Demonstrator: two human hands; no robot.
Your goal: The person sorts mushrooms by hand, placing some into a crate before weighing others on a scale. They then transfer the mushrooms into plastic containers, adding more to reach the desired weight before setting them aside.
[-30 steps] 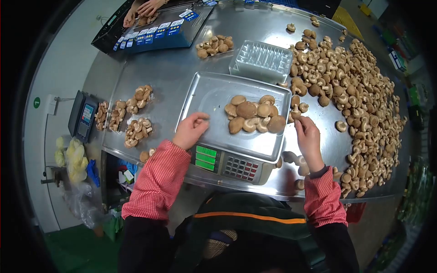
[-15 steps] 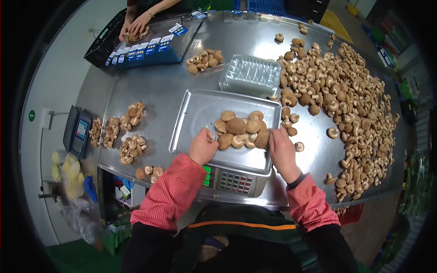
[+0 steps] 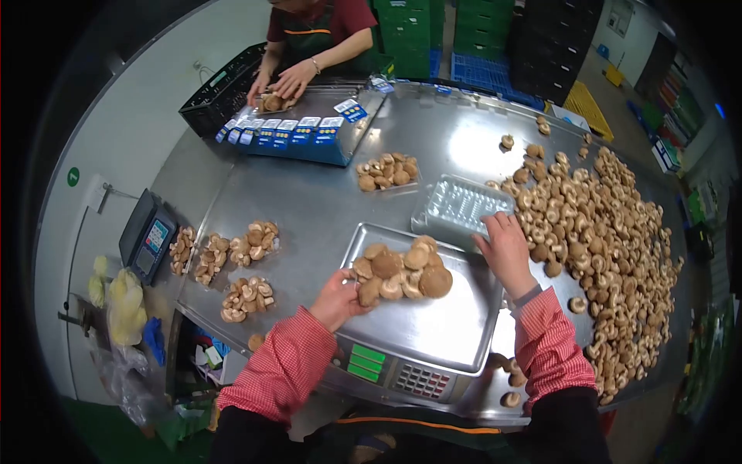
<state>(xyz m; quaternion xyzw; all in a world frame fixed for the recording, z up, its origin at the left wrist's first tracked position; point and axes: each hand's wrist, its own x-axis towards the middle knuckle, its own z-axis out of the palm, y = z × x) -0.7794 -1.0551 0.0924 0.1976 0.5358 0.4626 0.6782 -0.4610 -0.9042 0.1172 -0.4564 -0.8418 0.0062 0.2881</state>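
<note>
My left hand [image 3: 340,300] grips the left end of a clear tray of shiitake mushrooms [image 3: 402,271], holding it over the metal pan [image 3: 456,332] of a weighing scale. The mushrooms lie mostly caps up, and they hide most of that tray. My right hand [image 3: 506,251] is off the mushroom tray, its fingers apart at the right front corner of a stack of clear plastic trays [image 3: 464,205]. Whether its fingertips touch the stack is hard to see. The scale's green display [image 3: 365,363] and keypad [image 3: 421,381] face me.
Loose shiitake [image 3: 610,247] are heaped on the right of the metal table. Filled trays [image 3: 247,299] stand at left, near a second scale display [image 3: 149,243]; another filled tray [image 3: 388,172] sits farther back. Across the table, a co-worker's hands [image 3: 290,81] handle mushrooms behind a labelled box [image 3: 290,147].
My right hand has let go of the mushroom tray and moved up to the clear tray stack. My left hand still holds the mushroom tray, now shifted left on the pan. The view has tilted up.
</note>
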